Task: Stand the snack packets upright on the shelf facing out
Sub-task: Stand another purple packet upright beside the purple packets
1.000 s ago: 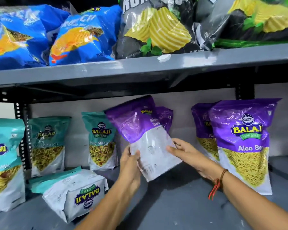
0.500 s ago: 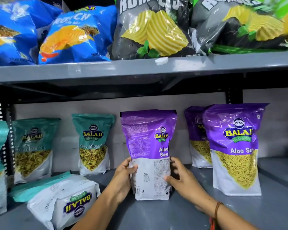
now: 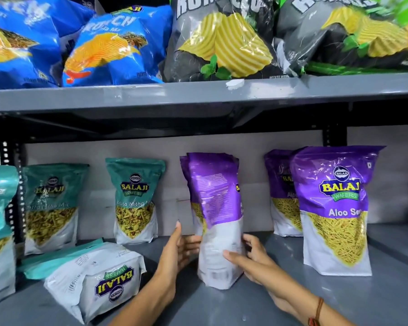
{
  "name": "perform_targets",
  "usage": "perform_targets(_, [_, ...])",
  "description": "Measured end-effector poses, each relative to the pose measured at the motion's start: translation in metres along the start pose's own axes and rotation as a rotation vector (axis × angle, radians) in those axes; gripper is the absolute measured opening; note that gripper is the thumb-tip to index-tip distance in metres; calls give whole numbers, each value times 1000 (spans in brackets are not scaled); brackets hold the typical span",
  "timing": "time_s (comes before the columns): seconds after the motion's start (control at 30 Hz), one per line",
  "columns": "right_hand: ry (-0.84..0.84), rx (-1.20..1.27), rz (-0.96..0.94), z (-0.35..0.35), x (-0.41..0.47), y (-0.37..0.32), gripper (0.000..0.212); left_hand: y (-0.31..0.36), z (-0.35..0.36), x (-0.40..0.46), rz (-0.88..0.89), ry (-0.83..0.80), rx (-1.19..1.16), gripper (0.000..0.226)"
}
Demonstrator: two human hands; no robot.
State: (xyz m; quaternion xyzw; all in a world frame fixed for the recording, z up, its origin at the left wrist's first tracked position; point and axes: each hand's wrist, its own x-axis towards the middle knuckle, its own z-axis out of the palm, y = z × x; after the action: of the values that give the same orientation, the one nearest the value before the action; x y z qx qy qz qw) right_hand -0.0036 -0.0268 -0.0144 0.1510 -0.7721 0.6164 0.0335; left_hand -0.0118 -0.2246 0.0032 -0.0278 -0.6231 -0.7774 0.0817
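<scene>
A purple and white snack packet [image 3: 216, 208] stands upright on the grey shelf [image 3: 280, 302], turned so its back and side edge face me. My left hand [image 3: 178, 252] touches its lower left side and my right hand [image 3: 250, 260] wraps its lower right side. Two purple Aloo Sev packets [image 3: 335, 208] stand upright to the right, fronts out. Teal packets [image 3: 136, 198] stand upright at the back left. One teal and white packet [image 3: 92, 276] lies flat at the front left, its logo upside down.
The upper shelf [image 3: 198, 92] overhangs close above the packets and carries blue chip bags [image 3: 113, 48] and black chip bags [image 3: 222, 41]. A black perforated upright [image 3: 10, 184] stands at the left. Bare shelf surface shows at the front right.
The purple packet went from tilted in the air to standing on the shelf, then was rotated so its edge faces me. Both hands slid lower on its sides.
</scene>
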Motion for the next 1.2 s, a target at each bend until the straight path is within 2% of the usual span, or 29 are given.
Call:
perform_targets(0.1, [-130, -44, 5, -7, 5, -6, 81, -4, 0, -4, 40, -38, 73, 51])
perform_targets(0.17, [-97, -115, -12, -8, 9, -9, 80, -8, 6, -3, 91, -57, 81, 34])
perform_targets(0.23, [-66, -127, 0, -11, 13, -10, 68, -8, 11, 2, 156, -20, 16, 23])
perform_targets(0.27, [-74, -94, 12, -14, 15, -11, 60, -8, 11, 8, 177, 24, 0, 27])
perform_targets(0.33, [-96, -25, 51, -22, 19, -11, 44, -7, 5, 19, 166, 71, 11, 53])
perform_targets(0.4, [-17, -34, 48, -31, 22, -8, 29, -10, -4, 28, 102, 18, 57, 79])
perform_targets(0.47, [60, -42, 21, -36, 26, -2, 30, -15, -11, 33, 20, -95, 150, 102])
perform_targets(0.53, [23, -3, 34, -36, 21, -5, 25, -18, -12, 33, -23, -192, 216, 109])
perform_targets(0.63, [-57, 4, 9, -37, 21, -4, 18, -23, -7, 31, -18, -204, 272, 98])
perform_targets(0.83, [-78, -42, 51, -41, 28, -4, 24, -26, -7, 22, 59, -96, 327, 86])
perform_targets(0.97, [-108, -17, 54, -42, 26, -2, 21, -25, -12, 13, 97, -104, 360, 84])
perform_targets(1.07, [-108, -4, 50, -40, 27, 0, 27, -20, -10, 6, 72, -110, 378, 80])
perform_targets(1.13, [-23, -1, -16, -39, 30, 4, 45, -13, -3, -4, 90, -61, 388, 91])
perform_targets(1.2, [213, -41, -151, -32, 28, 0, 67, 1, 2, -19, 199, 81, 452, 106])
